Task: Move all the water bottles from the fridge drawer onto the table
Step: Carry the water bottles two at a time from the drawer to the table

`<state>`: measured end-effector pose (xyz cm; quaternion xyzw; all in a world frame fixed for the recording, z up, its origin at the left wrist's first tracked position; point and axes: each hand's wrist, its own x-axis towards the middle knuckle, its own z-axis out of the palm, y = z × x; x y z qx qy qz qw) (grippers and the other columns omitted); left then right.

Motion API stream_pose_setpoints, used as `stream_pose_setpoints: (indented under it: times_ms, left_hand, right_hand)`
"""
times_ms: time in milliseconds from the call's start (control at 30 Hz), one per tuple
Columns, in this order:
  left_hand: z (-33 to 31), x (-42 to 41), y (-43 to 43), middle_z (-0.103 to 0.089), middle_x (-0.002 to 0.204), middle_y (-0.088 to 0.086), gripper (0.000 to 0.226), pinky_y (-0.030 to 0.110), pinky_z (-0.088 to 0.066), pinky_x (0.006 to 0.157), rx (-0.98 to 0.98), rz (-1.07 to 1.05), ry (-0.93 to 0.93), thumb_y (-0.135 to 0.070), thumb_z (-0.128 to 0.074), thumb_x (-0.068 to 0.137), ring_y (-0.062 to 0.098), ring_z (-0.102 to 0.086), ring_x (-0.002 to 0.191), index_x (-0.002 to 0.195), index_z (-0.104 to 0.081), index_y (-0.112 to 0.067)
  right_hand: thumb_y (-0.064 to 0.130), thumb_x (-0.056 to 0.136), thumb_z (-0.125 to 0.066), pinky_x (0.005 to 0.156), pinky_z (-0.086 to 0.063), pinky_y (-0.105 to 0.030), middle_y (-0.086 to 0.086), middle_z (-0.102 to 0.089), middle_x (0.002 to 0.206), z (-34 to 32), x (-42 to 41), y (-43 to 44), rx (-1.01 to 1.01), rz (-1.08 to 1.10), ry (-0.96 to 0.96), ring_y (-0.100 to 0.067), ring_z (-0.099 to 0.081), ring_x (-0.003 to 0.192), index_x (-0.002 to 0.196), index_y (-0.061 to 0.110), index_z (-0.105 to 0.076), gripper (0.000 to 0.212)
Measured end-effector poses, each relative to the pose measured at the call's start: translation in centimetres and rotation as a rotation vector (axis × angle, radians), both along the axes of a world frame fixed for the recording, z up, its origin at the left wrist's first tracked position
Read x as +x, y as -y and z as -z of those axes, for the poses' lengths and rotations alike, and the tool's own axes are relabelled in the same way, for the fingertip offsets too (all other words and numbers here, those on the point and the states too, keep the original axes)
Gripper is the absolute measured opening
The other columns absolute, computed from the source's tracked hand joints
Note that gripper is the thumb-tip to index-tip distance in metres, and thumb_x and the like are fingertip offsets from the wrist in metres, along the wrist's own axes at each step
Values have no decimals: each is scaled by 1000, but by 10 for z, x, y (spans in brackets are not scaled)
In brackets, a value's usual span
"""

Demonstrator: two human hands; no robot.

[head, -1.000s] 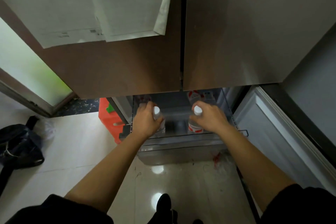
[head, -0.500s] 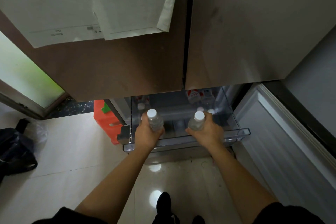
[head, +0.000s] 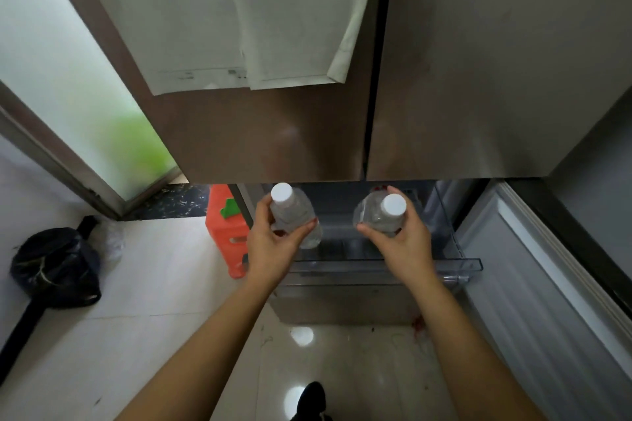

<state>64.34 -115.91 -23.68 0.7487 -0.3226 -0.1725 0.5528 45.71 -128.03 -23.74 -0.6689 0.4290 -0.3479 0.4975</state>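
**Left hand (head: 273, 249) and right hand (head: 403, 243) each hold a water bottle above the fridge drawer (head: 359, 265)**

Both hands are curled round clear plastic bottles with white caps, and both arms reach forward from the bottom of the view. The left hand grips the left bottle (head: 294, 215) low on its body, thumb on one side and fingertips wrapped across the other, with the cap tilted up toward the camera. The right hand grips the right bottle (head: 379, 212) the same way, its cap also facing the camera. Both bottles are held in the air above the clear-walled fridge drawer, which stands pulled out beneath the closed upper fridge doors (head: 260, 140). A patch of red shows just behind the right bottle; whether it is a label or another bottle cannot be told. White paper sheets (head: 239, 10) hang on the left door. An orange plastic stool (head: 225, 236) stands just left of the drawer, and a black bag (head: 54, 267) lies on the pale tiled floor (head: 154, 284) well to the left. A dark shoe (head: 311, 400) shows at the bottom edge.
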Motion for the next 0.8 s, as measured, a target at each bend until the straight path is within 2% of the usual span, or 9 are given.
stream_pose_setpoints:
  times_ms: [100,200,267,367,467,567,633,700,800]
  left_hand:
    - [-32,-1,-27,-57,134,-9,79,24,-50,98,-68,-68,47,-29,-88,73,10,-57,119,138,-43,-31]
    - [-52,0,-74,-60,128,-12,80,19,-54,91,-111,-158,96,-24,-88,72,1,-60,112,139,-45,-24]
    - [-59,4,-110,-63,125,-12,76,25,-56,87,-110,-223,130,-24,-89,71,2,-61,111,136,-48,-24]
    - [-70,13,-173,-65,120,-15,69,31,-56,86,-100,-327,156,-23,-89,72,6,-62,108,130,-52,-31]
    - [-79,24,-237,-66,115,-18,64,36,-57,87,-104,-430,164,-17,-88,73,9,-64,106,119,-53,-45]
    - [-87,37,-307,-65,120,-17,69,33,-56,89,-106,-526,177,-19,-87,75,7,-63,109,131,-52,-37]
    - [-92,45,-361,-62,116,-28,69,26,-53,86,-107,-592,191,-23,-86,75,-4,-61,106,130,-49,-44]
    - [-95,52,-421,-60,113,-35,68,23,-51,85,-102,-663,191,-27,-86,75,-10,-59,105,123,-46,-55]
    - [-95,60,-509,-59,123,-26,73,30,-50,95,-78,-753,189,-26,-85,75,-1,-57,113,135,-46,-41]
  right_hand:
    - [25,69,-90,106,-45,-26,11,-60,131,-17,11,-13,-52,-74,60,-9,-54,123,142,37,-45,87]
    - [25,69,-90,101,-45,-16,12,-62,129,-26,34,-37,-97,-183,93,-6,-56,121,142,36,-47,86]
    - [25,69,-91,101,-47,-20,8,-63,130,-29,55,-58,-111,-257,106,-9,-57,120,142,34,-47,86]
    - [25,69,-91,94,-48,-14,6,-64,129,-38,92,-100,-126,-396,110,-10,-59,118,142,29,-49,84]
    - [30,69,-90,96,-52,-34,10,-64,123,-47,124,-150,-147,-517,125,-13,-60,114,136,31,-50,78]
    - [34,73,-87,93,-48,-31,18,-59,117,-58,153,-211,-197,-652,133,-6,-56,109,135,35,-46,75]
    - [33,74,-86,92,-49,-28,21,-59,116,-65,174,-259,-213,-740,159,2,-56,107,134,35,-47,71]
    - [34,75,-85,93,-53,-38,17,-62,115,-67,197,-313,-224,-804,183,-5,-60,109,131,34,-49,66]
    - [44,72,-82,94,-53,-47,20,-64,116,-69,233,-395,-215,-879,218,-12,-63,111,129,37,-50,66]
